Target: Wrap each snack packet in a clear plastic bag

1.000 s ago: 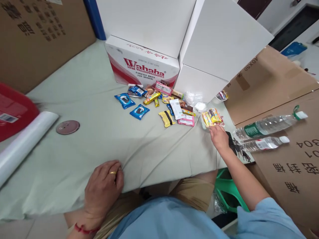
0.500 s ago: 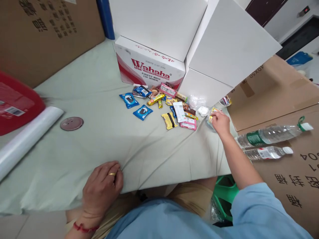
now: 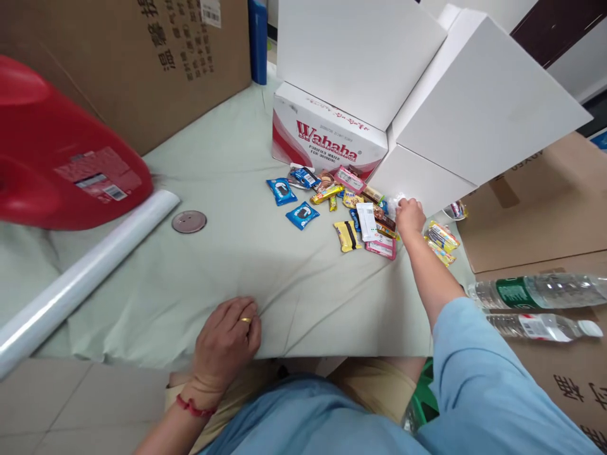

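My left hand (image 3: 226, 341), a gold ring on one finger, rests at the near edge of the pale green cloth (image 3: 227, 189) with its fingers curled into the fabric. My right hand (image 3: 410, 215) reaches across to the foot of a white box (image 3: 478, 107), fingers closed on a crumpled clear plastic wrapper (image 3: 395, 200). Just left of that hand lies a pile of small snack packets (image 3: 353, 202), among them a blue biscuit pack (image 3: 302, 215) and a yellow bar (image 3: 348, 235). A clear pack of yellow snacks (image 3: 442, 240) lies to the right of my wrist.
A red-and-white Wahaha carton (image 3: 332, 136) stands behind the snacks. A red container (image 3: 61, 164), a roll of clear film (image 3: 85, 278) and a metal disc (image 3: 188, 221) are at the left. Two water bottles (image 3: 535, 292) lie on brown cardboard (image 3: 535, 196) at the right.
My right hand let go of the yellow snack pack and moved left and farther back to the clear wrapper. The view has swung left. My left hand has stayed on the cloth.
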{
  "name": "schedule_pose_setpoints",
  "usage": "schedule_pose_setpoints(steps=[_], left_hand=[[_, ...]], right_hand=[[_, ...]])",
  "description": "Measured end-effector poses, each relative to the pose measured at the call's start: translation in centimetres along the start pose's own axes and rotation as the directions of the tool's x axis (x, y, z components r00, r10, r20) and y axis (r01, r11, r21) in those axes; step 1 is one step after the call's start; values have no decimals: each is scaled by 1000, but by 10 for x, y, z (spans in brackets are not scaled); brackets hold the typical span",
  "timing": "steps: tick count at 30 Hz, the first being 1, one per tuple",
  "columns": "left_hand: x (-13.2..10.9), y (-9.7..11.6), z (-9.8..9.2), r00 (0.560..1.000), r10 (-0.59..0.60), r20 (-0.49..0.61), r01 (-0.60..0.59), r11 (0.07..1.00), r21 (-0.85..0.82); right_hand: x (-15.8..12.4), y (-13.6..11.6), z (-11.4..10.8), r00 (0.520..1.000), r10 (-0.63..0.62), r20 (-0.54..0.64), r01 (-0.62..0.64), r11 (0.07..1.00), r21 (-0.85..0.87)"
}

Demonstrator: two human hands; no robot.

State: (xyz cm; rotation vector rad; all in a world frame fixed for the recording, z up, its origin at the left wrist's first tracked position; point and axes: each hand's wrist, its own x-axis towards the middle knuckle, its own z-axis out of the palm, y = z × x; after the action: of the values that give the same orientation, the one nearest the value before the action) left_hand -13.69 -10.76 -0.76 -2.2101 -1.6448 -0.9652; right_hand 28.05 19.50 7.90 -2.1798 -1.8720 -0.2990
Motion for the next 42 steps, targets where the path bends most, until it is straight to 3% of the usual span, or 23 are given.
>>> schedule_pose_setpoints(steps=[2, 5, 11, 13, 15, 17, 19, 24, 28, 30, 32, 34, 36, 37, 39, 40, 42], left_hand=[[0, 0, 0, 1000, 3, -2, -3, 1000, -2], [-1, 0, 1, 1000, -1, -17, 1, 1000, 12], [-1, -5, 0, 999, -30, -31, 26, 993, -112], [1, -3, -4, 992, -115, -50, 102, 973, -209], [7, 5, -9, 977, -212, -24, 195, 934, -300], [16, 19, -11, 962, -262, 73, 269, 873, -406], [29, 39, -10, 945, -258, 202, 327, 782, -531], [70, 97, 1, 922, -71, 382, 345, 601, -721], [91, 136, 16, 895, -51, 444, 409, 494, -767], [94, 150, 27, 857, -94, 507, 495, 426, -757], [91, 158, 38, 799, -110, 591, 586, 365, -724], [85, 159, 46, 737, -86, 671, 657, 323, -681], [77, 153, 49, 688, -89, 720, 709, 292, -642], [73, 148, 49, 672, -117, 731, 729, 274, -627], [66, 137, 44, 640, -195, 743, 766, 233, -599], [64, 130, 40, 623, -229, 748, 782, 219, -584], [59, 117, 30, 595, -272, 756, 803, 211, -557]], right_hand=[[6, 11, -8, 986, 160, -42, -142, 949, 281], [7, 25, -19, 926, 377, 30, -306, 700, 646], [-32, 35, -35, 882, 437, 175, -376, 428, 822], [-58, 34, -42, 885, 404, 233, -373, 311, 874], [-91, 32, -48, 888, 304, 345, -387, 90, 918], [-127, 28, -51, 880, 161, 447, -420, -176, 891], [-162, 23, -51, 854, 78, 515, -460, -352, 815], [-235, 8, -41, 779, -41, 626, -528, -581, 619], [-277, -7, -36, 764, -129, 633, -543, -659, 521], [-294, -19, -34, 734, -167, 659, -589, -641, 493], [-309, -30, -34, 687, -217, 694, -679, -533, 505], [-316, -37, -38, 661, -296, 690, -750, -292, 593], [-314, -33, -46, 721, -323, 613, -639, 31, 768], [-309, -25, -50, 796, -268, 544, -509, 192, 839], [-293, -2, -55, 950, -12, 311, -264, 498, 826], [-282, 12, -55, 975, 146, 169, -223, 623, 750], [-259, 42, -48, 935, 353, -28, -274, 771, 575]])
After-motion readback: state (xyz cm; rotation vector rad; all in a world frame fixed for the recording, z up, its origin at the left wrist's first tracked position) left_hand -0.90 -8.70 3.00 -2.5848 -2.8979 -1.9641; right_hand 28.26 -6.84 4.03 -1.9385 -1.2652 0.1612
